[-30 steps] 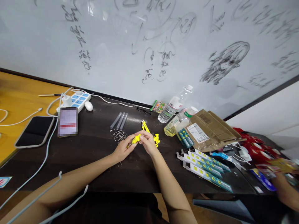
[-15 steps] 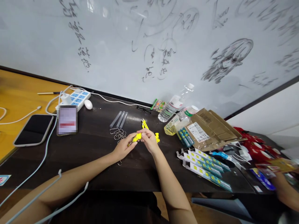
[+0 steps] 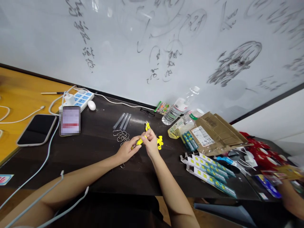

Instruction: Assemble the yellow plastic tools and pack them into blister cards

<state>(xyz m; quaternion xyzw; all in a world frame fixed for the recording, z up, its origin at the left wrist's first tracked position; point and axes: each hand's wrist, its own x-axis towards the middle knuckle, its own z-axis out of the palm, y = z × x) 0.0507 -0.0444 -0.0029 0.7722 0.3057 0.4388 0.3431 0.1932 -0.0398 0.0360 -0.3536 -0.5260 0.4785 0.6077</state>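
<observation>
My left hand [image 3: 127,148] is closed around a slim yellow tool-like piece [image 3: 139,142] with a darker, metallic-looking lower end. The fingers of my right hand [image 3: 150,141] pinch its upper end, so both hands meet on it above the dark table. Several thin yellow pieces with metal tips [image 3: 147,126] lie just beyond my right hand. Beside that hand sit small round yellow parts [image 3: 160,142], partly hidden by it. Several bent wire clips [image 3: 121,136] lie beyond my left hand, and three clear tubes [image 3: 123,121] are behind them.
On the right are opened teal-and-white boxes [image 3: 210,177], a brown cardboard parcel [image 3: 213,133] and bottles [image 3: 173,112]. A power strip [image 3: 82,100], white mouse [image 3: 91,105] and phone [image 3: 36,130] are at left. Cables [image 3: 46,164] cross the left side. Another person's arm [image 3: 291,196] is at far right.
My view has shifted slightly. Both hands still hold the yellow piece together, and my right hand has edged left, uncovering more of the round yellow parts beside it.
</observation>
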